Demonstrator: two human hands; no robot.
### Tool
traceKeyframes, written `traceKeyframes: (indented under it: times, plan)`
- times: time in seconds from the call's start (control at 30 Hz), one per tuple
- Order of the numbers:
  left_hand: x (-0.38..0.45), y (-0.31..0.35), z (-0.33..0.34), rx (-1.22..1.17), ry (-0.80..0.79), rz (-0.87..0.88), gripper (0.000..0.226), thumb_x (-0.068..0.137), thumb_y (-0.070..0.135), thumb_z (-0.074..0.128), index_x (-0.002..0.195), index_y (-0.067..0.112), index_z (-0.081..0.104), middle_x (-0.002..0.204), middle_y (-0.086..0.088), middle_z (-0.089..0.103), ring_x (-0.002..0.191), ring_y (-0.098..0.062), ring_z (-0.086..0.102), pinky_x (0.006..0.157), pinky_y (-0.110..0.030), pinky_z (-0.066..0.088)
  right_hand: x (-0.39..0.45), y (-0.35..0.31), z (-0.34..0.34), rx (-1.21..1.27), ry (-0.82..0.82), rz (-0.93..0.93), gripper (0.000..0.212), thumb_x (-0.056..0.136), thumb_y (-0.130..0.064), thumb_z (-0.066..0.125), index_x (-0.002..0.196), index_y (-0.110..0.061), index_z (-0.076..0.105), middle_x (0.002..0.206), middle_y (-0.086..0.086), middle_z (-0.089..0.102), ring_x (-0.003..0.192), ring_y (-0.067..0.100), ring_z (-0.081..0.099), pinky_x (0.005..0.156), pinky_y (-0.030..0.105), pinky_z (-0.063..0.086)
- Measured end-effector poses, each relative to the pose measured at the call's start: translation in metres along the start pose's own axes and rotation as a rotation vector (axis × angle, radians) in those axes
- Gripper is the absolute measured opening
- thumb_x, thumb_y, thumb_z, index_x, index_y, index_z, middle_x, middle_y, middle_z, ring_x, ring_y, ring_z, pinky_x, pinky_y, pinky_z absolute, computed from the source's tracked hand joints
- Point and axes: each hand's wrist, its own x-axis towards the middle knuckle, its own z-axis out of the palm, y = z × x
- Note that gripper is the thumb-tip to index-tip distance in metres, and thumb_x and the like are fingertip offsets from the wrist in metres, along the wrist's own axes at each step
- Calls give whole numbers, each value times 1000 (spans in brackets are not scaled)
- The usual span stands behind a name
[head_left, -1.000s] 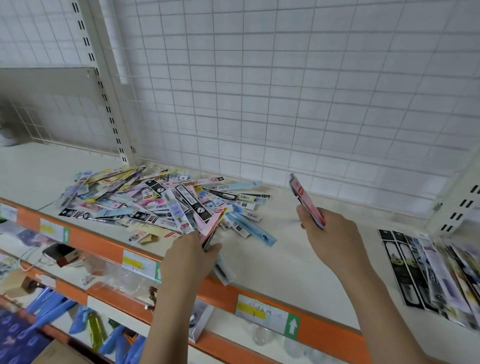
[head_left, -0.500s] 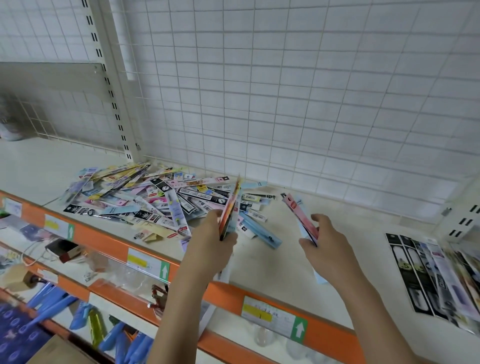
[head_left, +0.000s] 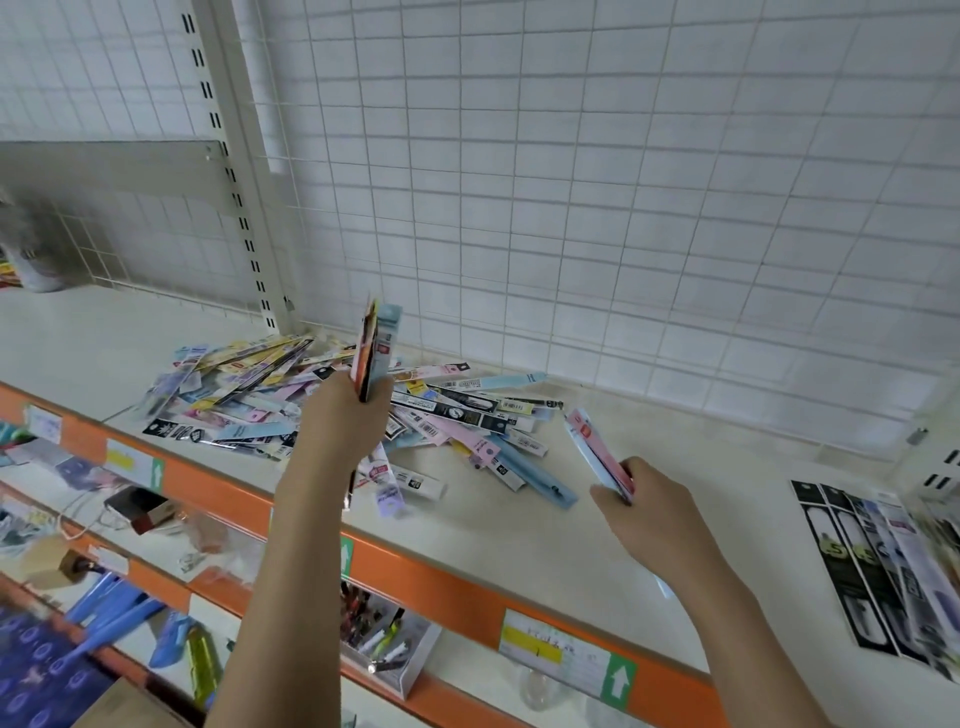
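**Head view (sole view)**

- **Shelf** (head_left: 519, 561): cream top. It has an orange front edge (head_left: 447, 587) with price labels and a wire grid (head_left: 571, 182) behind.
- **Loose pile** (head_left: 249, 387): long flat stationery packets on the far left part of the shelf. They lie criss-cross and unsorted, and a few strays trail toward the near edge and to the right.
- **Left hand** (head_left: 340, 421): raised over the right part of the loose pile. Its fingers are curled round a thin bundle (head_left: 375, 345) of packets held upright on edge. The number of packets cannot be told.
- **Right hand** (head_left: 652, 512): over bare shelf to the right of the pile, well apart from the left hand. It pinches the pink-and-blue packets (head_left: 597, 452) by their near end, and their tops lean far and left.
- **Laid-out row** (head_left: 878, 566): at the right end of the shelf. Packets lie side by side and overlapping, mostly black and pale.
- **Lower shelf** (head_left: 467, 675): carries a pen box (head_left: 387, 647) and, further left, blurred blue items (head_left: 114, 618).

**Status (judgement)**
- The work appears to be sorting the packets by kind, and it looks closer to its start than its end.
- Done: one orderly row at the right, and a small matched lot gathered in each hand.
- Left: neither lot is set down yet, and the loose pile, far larger than the row, is not yet gone through.
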Motion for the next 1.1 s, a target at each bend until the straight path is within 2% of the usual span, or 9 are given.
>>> traceKeyframes:
  times: [0.07,0.13,0.3,0.47,0.6,0.7,0.83,0.93,1.1]
  plan:
    - [11,0,0,216,-49,-40,46,89,42,55,67,2,48,55,-3,44,49,-15,41,44,-24,29,1,-3,2,-22,-9,-5,18,91,-27,51,76,-19,44,66,0,49,56,17,46,51,26,36]
    - [19,-3,7,417,-120,-86,51,85,43,62,57,7,37,54,-3,41,48,-13,39,42,-22,28,3,-5,3,-19,-18,-9,16,91,-26,52,78,-18,47,67,-1,49,55,16,46,49,24,36]
    - [19,-15,22,459,-184,-178,20,85,19,61,82,1,52,60,-4,46,67,-23,52,61,-28,44,7,-8,5,-9,-17,-25,13,92,-27,52,88,-14,55,69,0,53,57,15,49,50,23,38]
    - [14,3,12,212,-165,-179,14,85,3,47,70,3,48,57,-6,49,46,-17,43,44,-21,35,7,-4,4,-7,-12,-14,17,92,-28,52,77,-19,48,67,0,53,56,17,50,52,26,40]
    - [-2,26,4,-80,-154,-75,19,89,10,49,69,9,50,56,-4,53,32,-10,46,27,-11,31,8,-2,0,46,11,10,18,91,-27,52,77,-16,51,75,9,62,62,24,56,59,31,46]
    - [-17,38,8,-277,-162,-6,9,90,9,49,84,11,56,64,-3,66,30,-3,49,32,-13,39,9,-1,-4,60,26,7,17,91,-26,51,82,-12,55,80,13,66,63,24,55,59,30,45]
    - [-30,40,17,-399,-163,8,19,90,6,44,97,5,61,82,-7,71,37,-1,54,44,-17,45,11,0,-5,66,27,4,18,91,-25,52,84,-9,56,83,15,67,61,23,52,56,29,42]
    - [-30,37,21,-456,-170,2,24,94,7,40,105,5,61,81,-2,70,50,-5,58,53,-18,48,16,0,-3,63,20,1,19,91,-25,51,83,-8,56,84,17,67,61,23,50,56,29,40]
    - [-25,26,25,-600,-102,-57,26,97,18,44,89,4,64,71,-3,69,55,-11,63,62,-25,53,29,-8,4,67,-8,-24,20,90,-23,51,81,-5,54,79,17,64,59,22,46,56,29,39]
